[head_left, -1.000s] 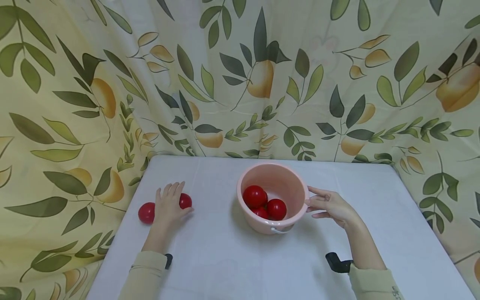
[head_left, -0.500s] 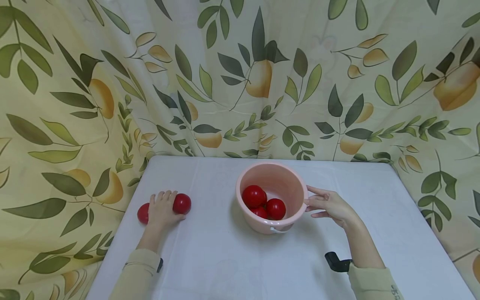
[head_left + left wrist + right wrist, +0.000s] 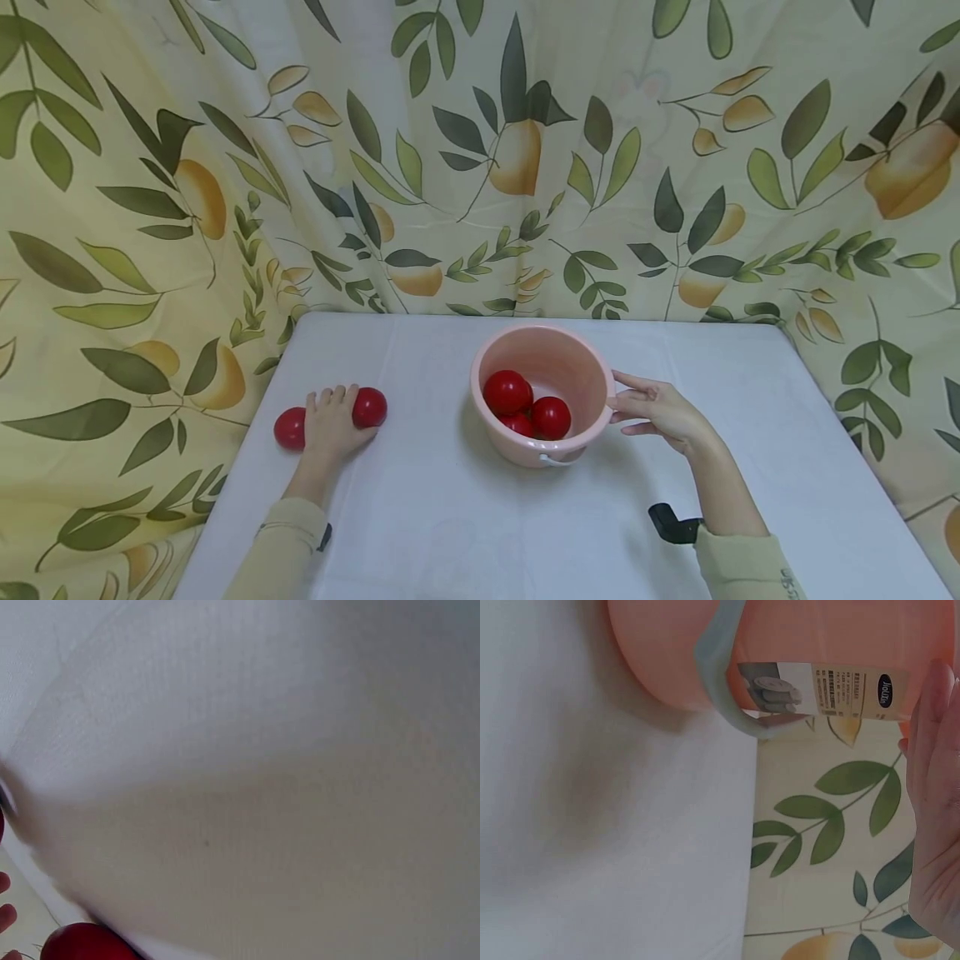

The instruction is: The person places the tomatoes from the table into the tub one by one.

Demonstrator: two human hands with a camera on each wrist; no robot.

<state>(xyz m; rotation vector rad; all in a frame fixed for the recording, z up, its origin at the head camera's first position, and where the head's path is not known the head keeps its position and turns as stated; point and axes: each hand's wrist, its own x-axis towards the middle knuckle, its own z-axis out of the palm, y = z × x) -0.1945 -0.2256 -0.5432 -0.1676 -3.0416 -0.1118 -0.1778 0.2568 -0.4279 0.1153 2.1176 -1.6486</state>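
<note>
On the left of the table, my left hand (image 3: 330, 423) lies between two red balls. Its thumb and fingers hold the right-hand ball (image 3: 370, 407); the other ball (image 3: 289, 428) sits against the outer side of the hand. The left wrist view catches only a piece of a red ball (image 3: 86, 943) and some fingertips (image 3: 6, 916). A pink bucket (image 3: 510, 446) stands upright at mid-table with several red balls (image 3: 551, 417) inside. Straight fingers of my right hand (image 3: 663, 414) touch the bucket's right side near the rim, also visible in the right wrist view.
The white-covered table (image 3: 465, 533) ends at a leaf-and-fruit patterned curtain (image 3: 450, 167) behind and at the sides. A pale handle (image 3: 716, 667) hangs on the bucket beside a printed label (image 3: 847, 690). Black wrist devices (image 3: 675, 525) sit at the sleeves.
My left hand first shifts left, then slightly right, and the right-hand ball moves with it, showing more from under the fingers. The right hand and bucket stay put.
</note>
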